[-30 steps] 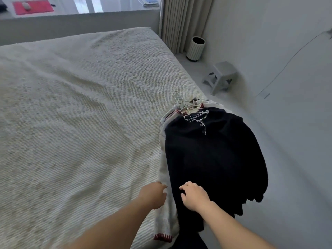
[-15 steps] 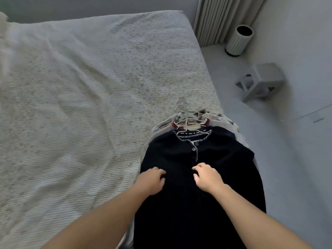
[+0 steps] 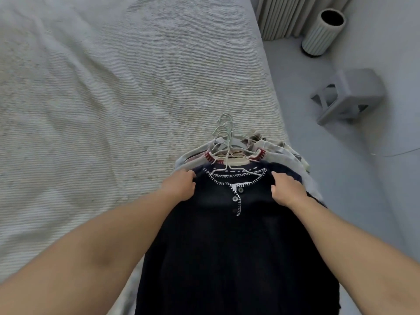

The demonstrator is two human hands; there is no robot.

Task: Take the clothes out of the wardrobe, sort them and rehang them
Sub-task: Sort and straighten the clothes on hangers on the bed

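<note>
A big bed with a pale, bumpy woven cover fills most of the view. On the right edge of the bed lies a pile of clothes still on their hangers. The top one is a dark navy knit top with white stitching round the neck and small buttons. Its bottom part hangs off the bed toward the person. Under it are pale clothes, one with a red-trimmed neck, peeking out past the dark top's neck. A bunch of thin white wire hangers sticks out above the neck, hooks pointing up the bed.

The left hand grips the dark top's left shoulder with curled fingers. The right hand grips the other shoulder the same way.

On the floor to the right of the bed stand a small grey plastic stool and, farther up, a white ribbed round bin by pale curtains.
</note>
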